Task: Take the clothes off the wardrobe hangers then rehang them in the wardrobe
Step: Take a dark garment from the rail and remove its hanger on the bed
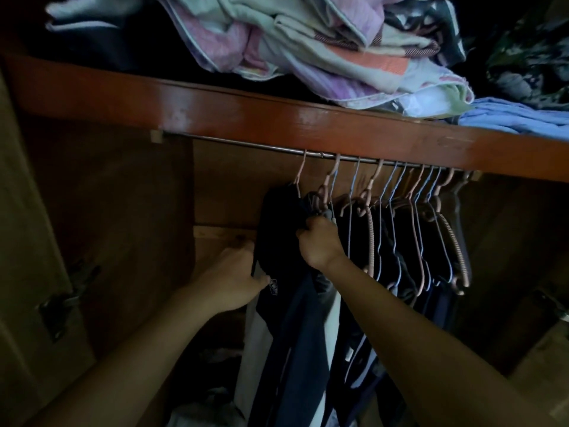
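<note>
Inside the dim wardrobe, under the rail [277,148], your right hand [320,245] pinches the dark garment [278,217] at its hanger's neck while your left hand [234,277] grips its side, likely steadying it.

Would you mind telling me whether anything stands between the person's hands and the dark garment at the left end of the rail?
Nothing visible does: the left hand and right hand are both already on the dark garment.
</note>
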